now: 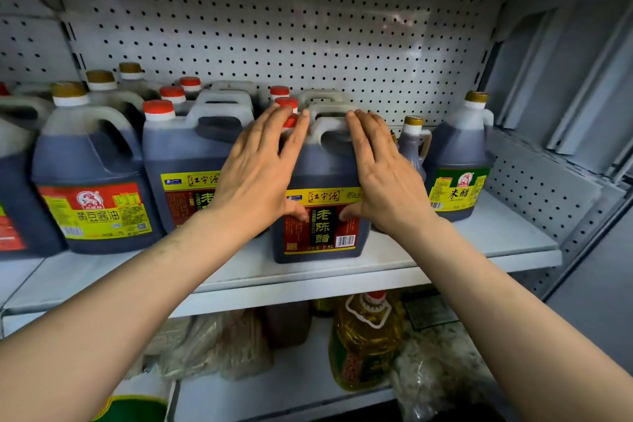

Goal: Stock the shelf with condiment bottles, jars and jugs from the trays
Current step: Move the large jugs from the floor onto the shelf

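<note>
A dark vinegar jug (322, 178) with a red cap and a red-and-yellow label stands at the front of the white shelf (342, 271). My left hand (260, 168) lies flat against its left side, thumb on the label. My right hand (383, 171) presses its right side the same way. Both hands clasp the jug between them. Behind it stand more jugs of the same kind (284, 92).
To the left stand another vinegar jug (185, 161) and a soy sauce jug (89, 181). A small bottle (412, 144) and a rice vinegar jug (459, 161) stand to the right. Below, a yellow oil jug (366, 339) and bagged goods (212, 343) fill the lower shelf.
</note>
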{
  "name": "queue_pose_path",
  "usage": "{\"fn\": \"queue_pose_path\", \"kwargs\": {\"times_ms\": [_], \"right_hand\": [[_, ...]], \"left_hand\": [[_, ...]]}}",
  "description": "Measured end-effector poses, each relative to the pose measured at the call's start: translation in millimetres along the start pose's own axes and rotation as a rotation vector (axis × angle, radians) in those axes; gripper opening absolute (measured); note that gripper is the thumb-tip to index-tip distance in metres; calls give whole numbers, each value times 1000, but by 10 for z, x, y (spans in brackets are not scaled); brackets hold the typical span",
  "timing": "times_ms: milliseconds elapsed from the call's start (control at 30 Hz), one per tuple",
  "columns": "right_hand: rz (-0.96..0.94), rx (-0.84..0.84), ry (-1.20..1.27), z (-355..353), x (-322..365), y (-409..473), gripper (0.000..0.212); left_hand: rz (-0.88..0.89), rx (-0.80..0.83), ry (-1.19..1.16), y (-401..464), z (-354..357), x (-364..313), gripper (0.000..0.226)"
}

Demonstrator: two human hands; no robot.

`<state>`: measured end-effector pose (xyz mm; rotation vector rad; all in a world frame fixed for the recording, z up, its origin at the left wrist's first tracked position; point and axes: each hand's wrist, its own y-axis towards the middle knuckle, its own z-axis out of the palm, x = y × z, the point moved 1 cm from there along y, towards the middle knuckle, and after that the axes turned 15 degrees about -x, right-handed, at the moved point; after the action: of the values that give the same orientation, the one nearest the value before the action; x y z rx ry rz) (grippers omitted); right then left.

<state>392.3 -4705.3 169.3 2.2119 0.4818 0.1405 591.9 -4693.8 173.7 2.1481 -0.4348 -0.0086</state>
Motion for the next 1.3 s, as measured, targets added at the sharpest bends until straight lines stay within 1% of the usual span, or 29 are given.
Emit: {"fn": "queue_pose_path", "kwargs": {"times_ms": [133,267,533,633,833,967,1133,1300], "right_hand": [[-2,-4,-10,-5,-3,-11,155],[-9,34,-19,-2,-25,77,154],[-22,50,-64,95,-57,210,154],[-19,49,-73,163,-41,278,152],[1,69,-90,419,-83,440,152],[-13,54,-71,449,-143,462,150],[4,48,-66,443,-128,438,151],[15,75,-107,424,-103,425,151]], "left_hand": [[93,82,90,-10,-54,87,153],[115,129,120,61,-65,122,151],[99,144,98,179,38,123,142],[93,157,119,232,123,147,141],[100,160,233,351,370,220,141],[133,150,244,368,427,276,139],[134,113,242,344,466,287,141],[96,168,280,326,443,214,142]]}}
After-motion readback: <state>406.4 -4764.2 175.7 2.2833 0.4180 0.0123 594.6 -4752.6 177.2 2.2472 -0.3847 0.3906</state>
